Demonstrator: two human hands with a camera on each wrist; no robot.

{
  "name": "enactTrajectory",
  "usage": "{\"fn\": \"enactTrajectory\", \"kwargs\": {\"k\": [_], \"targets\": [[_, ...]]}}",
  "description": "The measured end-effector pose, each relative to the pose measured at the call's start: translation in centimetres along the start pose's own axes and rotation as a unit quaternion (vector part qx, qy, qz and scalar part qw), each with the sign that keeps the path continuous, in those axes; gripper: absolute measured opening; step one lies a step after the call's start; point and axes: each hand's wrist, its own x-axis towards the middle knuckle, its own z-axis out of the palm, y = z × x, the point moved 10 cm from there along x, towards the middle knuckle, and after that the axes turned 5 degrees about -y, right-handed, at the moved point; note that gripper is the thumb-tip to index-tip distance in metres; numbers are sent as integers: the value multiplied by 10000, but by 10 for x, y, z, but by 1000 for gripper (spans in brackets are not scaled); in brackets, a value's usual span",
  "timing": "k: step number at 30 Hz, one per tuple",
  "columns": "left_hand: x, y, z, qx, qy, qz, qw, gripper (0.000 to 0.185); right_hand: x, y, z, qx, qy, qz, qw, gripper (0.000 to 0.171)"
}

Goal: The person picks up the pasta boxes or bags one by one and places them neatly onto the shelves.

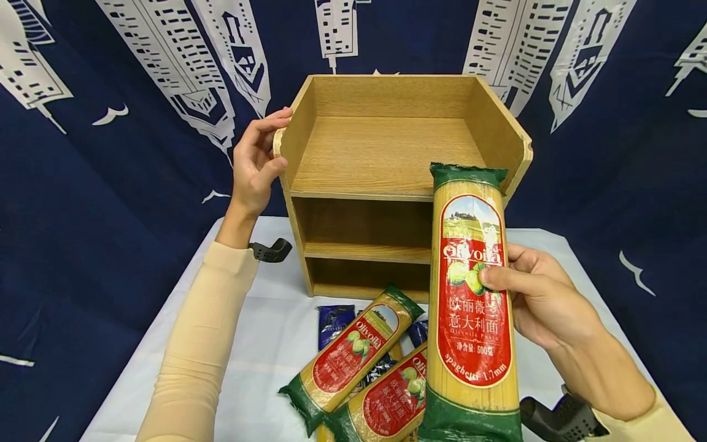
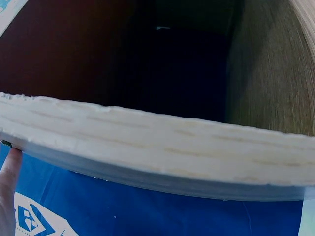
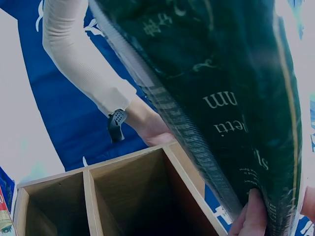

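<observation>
White table [image 1: 265,344] under wooden shelf [image 1: 386,153], spaghetti packets [image 1: 353,356].

Matt light wooden shelf [image 1: 381,153], glossy plastic spaghetti packet [image 1: 472,307], white cloth table cover [image 1: 276,331], printed fabric backdrop [image 1: 110,153]
</observation>
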Motion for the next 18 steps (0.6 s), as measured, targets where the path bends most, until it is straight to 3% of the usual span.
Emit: {"fn": "enactTrajectory", "kwargs": {"k": [8, 18], "targets": [[0, -1, 1, -1, -5, -8, 10000, 54, 8, -2, -8, 193, 169, 189, 9995, 30], [-1, 0, 1, 48, 52, -44, 10000, 59, 15, -5, -15, 58, 488, 382, 9981, 27]]}}
